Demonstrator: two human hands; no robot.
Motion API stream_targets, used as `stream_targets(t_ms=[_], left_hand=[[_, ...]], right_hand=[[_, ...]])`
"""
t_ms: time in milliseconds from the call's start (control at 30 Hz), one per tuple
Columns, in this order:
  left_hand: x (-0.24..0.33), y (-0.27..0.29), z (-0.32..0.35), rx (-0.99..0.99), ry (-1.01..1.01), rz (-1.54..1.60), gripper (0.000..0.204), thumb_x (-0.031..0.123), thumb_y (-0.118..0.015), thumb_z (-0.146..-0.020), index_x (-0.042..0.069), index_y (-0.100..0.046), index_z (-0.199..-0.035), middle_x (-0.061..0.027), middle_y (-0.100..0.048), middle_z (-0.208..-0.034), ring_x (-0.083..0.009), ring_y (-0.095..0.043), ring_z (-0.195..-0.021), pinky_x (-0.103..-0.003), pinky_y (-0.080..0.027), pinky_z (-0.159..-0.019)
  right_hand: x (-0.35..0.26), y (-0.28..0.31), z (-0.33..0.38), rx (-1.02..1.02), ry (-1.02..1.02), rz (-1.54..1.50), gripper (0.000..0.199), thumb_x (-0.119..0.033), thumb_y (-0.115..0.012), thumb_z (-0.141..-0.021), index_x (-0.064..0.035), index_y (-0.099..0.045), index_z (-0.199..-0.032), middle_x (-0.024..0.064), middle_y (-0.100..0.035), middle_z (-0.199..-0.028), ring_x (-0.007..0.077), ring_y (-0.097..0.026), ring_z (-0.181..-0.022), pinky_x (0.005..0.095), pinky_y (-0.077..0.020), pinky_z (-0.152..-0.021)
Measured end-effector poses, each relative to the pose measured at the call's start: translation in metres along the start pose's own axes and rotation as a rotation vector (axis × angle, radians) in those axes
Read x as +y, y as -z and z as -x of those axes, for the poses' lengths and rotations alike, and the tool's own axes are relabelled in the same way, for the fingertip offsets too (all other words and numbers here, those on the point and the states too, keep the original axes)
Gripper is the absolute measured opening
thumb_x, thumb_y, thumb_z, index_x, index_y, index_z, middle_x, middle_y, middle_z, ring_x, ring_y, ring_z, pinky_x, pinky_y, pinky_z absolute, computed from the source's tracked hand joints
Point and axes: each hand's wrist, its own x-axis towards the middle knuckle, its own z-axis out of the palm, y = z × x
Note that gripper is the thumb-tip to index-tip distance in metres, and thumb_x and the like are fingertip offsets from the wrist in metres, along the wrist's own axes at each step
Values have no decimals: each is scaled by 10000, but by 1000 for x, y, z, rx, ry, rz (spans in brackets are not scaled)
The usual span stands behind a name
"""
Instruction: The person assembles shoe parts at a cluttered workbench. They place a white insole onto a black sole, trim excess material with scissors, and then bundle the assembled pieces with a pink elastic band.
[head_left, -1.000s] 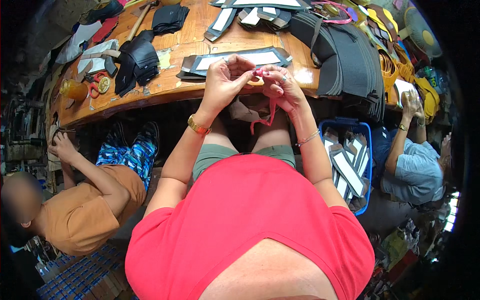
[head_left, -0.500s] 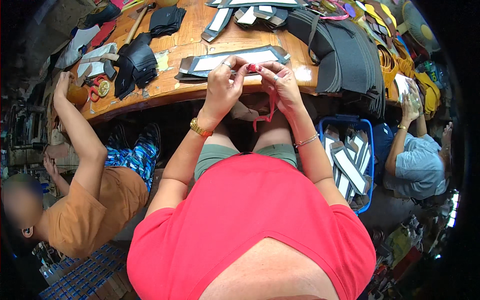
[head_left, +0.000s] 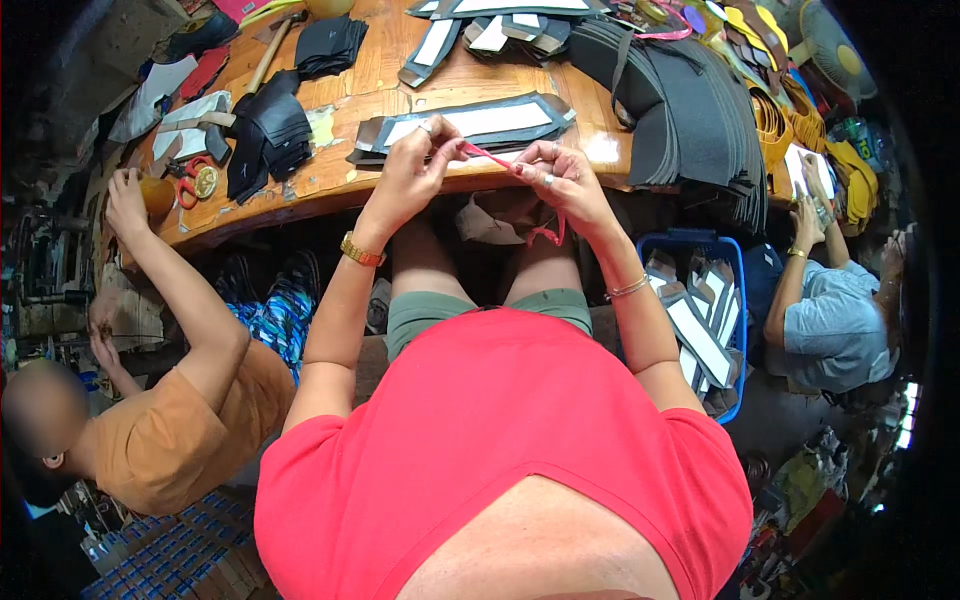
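Observation:
A thin red strip (head_left: 490,156) is stretched between my two hands, over the near edge of the wooden table. My left hand (head_left: 415,165) pinches one end between thumb and fingertips. My right hand (head_left: 565,180) grips it farther along, and its loose tail dangles below that hand in a curl. Just beyond the hands lies a stack of long dark pieces (head_left: 475,120), the top one bearing a white strip. What the strip is made of I cannot make out.
Thick dark sheets (head_left: 690,120) are piled at the table's right. Black pieces (head_left: 270,135), red-handled scissors (head_left: 190,190) and a hammer (head_left: 270,55) lie left. A blue basket (head_left: 741,300) of white-striped pieces stands by my right arm. One person (head_left: 190,420) sits left, another (head_left: 835,320) right.
My hands have drawn apart, the left one moving left, so the red strip now spans the gap between them. The person on the left has shifted an arm.

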Motion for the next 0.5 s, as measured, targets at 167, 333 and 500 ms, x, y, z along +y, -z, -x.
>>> stream_targets(t_ms=[167, 333, 500], left_hand=[[-16, 43, -11, 189, 158, 322, 88, 65, -559, -967, -20, -574, -947, -69, -643, -869, -166, -679, -825, -260, -524, -711], [-9, 45, -10, 194, 2, -4, 96, 83, -541, -985, -6, -560, -958, -61, -637, -871, -145, -671, -816, -256, -525, -715], [-15, 45, -12, 193, 84, 208, 63, 62, -532, -985, 7, -559, -971, -70, -632, -889, -137, -660, -820, -248, -526, -717]], right_hand=[[-2, 7, 19, 77, -35, -104, 125, -126, -642, -927, -19, -593, -970, -40, -544, -769, -4, -382, -541, 157, -285, -474], [-12, -5, 35, 3, -80, -194, 127, -107, -630, -930, -4, -586, -991, 4, -590, -838, -12, -387, -550, 142, -267, -468], [-11, -4, 40, 26, -162, -263, 159, -155, -592, -963, 0, -584, -1001, -10, -526, -615, 15, -375, -427, 174, -309, -344]])
